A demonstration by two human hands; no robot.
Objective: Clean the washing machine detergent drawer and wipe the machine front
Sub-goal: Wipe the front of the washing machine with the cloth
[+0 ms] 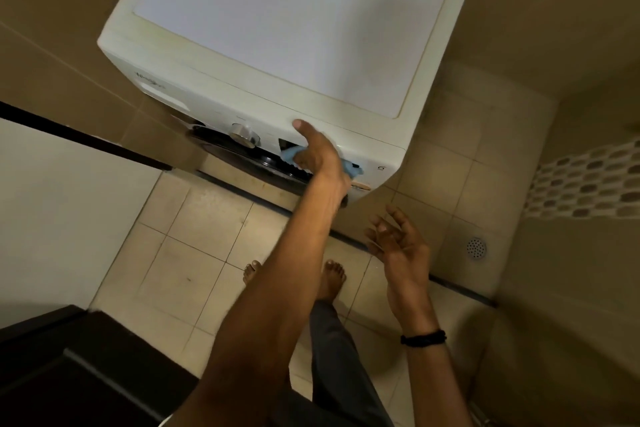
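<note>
Cloth of pale blue fabric (288, 152) bunched in left grip (315, 149), pressed to front of white washing machine (277, 28) just right of round silver dial (244, 135). Right grip (398, 246) wide, empty. Cursive brand mark (149, 77) too blurred to read.

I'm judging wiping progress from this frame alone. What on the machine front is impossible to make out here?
Head view only:
- The dark display is mostly covered by the left hand and its blue cloth.
- The door shows only its upper rim; the steep downward angle hides the rest.
- The brand lettering and the labels near the knob are too small and blurred.
</note>
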